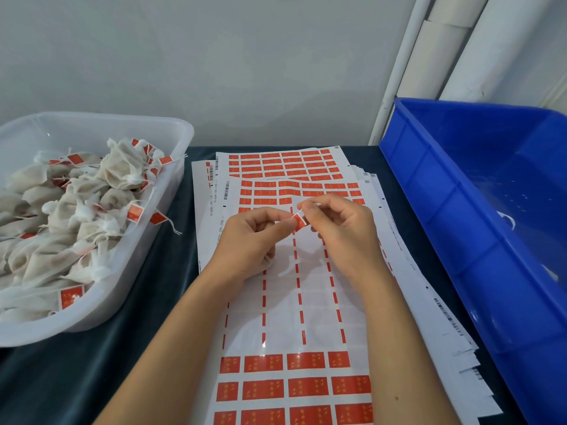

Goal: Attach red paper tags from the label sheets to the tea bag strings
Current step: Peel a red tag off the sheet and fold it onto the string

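Two hands, left (254, 237) and right (337, 228), pinch one red tag (299, 221) together above the label sheets (294, 305). One clear tub (159, 210) of tea bags (76, 210) left; one blue crate (478, 228) right.

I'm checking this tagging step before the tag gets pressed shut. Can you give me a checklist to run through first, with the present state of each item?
1. Red tag held by both hands: ok, the left hand and right hand pinch it above the label sheet.
2. String lying inside the tag: cannot tell, the fingers hide it.
3. Tea bag in hand: cannot tell, only a bit of white shows under the left hand.
4. Labels left on the sheet: ok, full red rows remain.
5. Clear tub within reach: ok, it is at the left holding tagged bags.
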{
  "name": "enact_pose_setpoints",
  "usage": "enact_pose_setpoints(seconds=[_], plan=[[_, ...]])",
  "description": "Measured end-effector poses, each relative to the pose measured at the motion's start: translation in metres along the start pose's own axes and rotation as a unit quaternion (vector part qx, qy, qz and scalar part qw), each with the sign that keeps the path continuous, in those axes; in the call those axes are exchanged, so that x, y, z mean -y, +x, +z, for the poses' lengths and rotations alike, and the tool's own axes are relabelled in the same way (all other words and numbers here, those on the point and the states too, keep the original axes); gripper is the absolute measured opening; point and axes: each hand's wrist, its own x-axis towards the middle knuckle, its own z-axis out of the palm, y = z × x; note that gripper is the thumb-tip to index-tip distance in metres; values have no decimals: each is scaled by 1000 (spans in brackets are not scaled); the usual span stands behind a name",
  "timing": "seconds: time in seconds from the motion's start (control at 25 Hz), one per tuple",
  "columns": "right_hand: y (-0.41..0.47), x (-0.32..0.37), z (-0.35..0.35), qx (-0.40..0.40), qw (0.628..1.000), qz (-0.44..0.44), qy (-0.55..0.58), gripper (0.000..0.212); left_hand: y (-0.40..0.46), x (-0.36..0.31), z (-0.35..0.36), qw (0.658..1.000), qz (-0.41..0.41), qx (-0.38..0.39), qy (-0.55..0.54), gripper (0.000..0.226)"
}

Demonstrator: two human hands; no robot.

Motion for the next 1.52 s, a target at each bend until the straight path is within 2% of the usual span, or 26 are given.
enact_pose_setpoints(seconds=[1.08, 1.2, 1.36, 1.52], plan=[[1, -2, 0, 4, 1000, 12, 20, 8, 2, 0, 1, 1000, -17, -10, 2, 6], [1, -3, -2, 18, 999, 12, 35, 9, 2, 0, 2, 1000, -22, -17, -4, 6], [2, -2, 0, 83, 996, 2, 12, 19, 1, 1, 1, 999, -10, -15, -32, 10], [2, -4, 0, 78, 997, 7, 13, 21, 0, 0, 1, 999, -12, -12, -42, 15]])
